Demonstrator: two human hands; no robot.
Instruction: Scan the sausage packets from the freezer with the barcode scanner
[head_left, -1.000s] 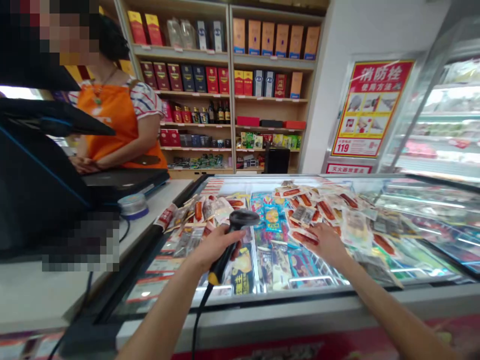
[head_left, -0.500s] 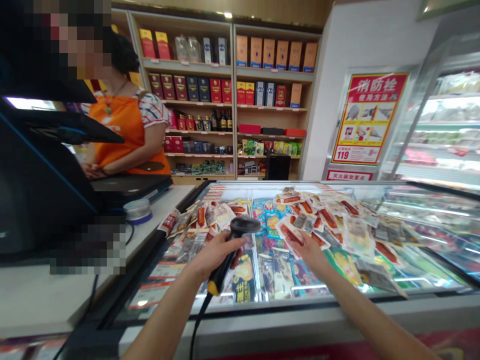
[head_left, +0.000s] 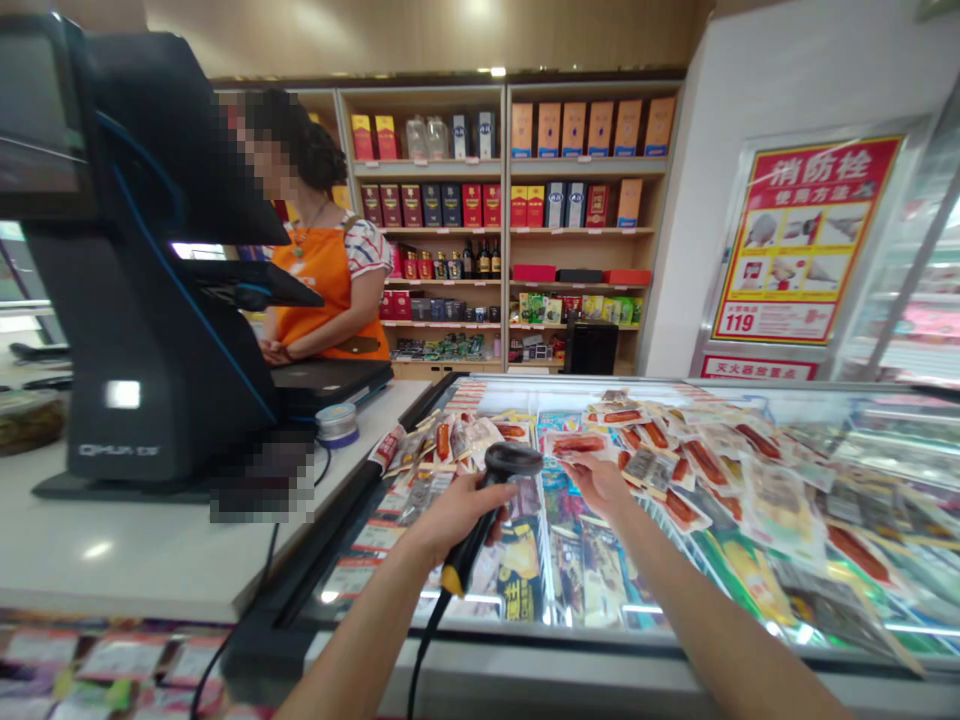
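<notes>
My left hand (head_left: pixel 469 515) is wrapped round the handle of a black and yellow barcode scanner (head_left: pixel 514 460), its head tipped toward the right. A cable hangs from the handle's lower end. In my right hand (head_left: pixel 600 485) I pinch a sausage packet (head_left: pixel 577 444) by its near edge, just right of the scanner head. It is clear and white with a reddish sausage inside. Several similar sausage packets (head_left: pixel 705 460) lie in a pile on the glass freezer top (head_left: pixel 352 610), to the right of my right hand. A smaller pile (head_left: pixel 442 440) lies left of the scanner.
To the left, a checkout terminal (head_left: pixel 172 330) and a round tin (head_left: pixel 337 425) stand on a white counter (head_left: pixel 112 560). Behind it is a person in an orange apron (head_left: pixel 322 290), hands together. Shelves of boxes (head_left: pixel 574 207) line the back wall; a red poster (head_left: pixel 810 240) hangs right.
My view has swung left, showing more of the terminal. The sausage packet in my right hand has turned level and moved closer to the scanner head. My left hand keeps its grip.
</notes>
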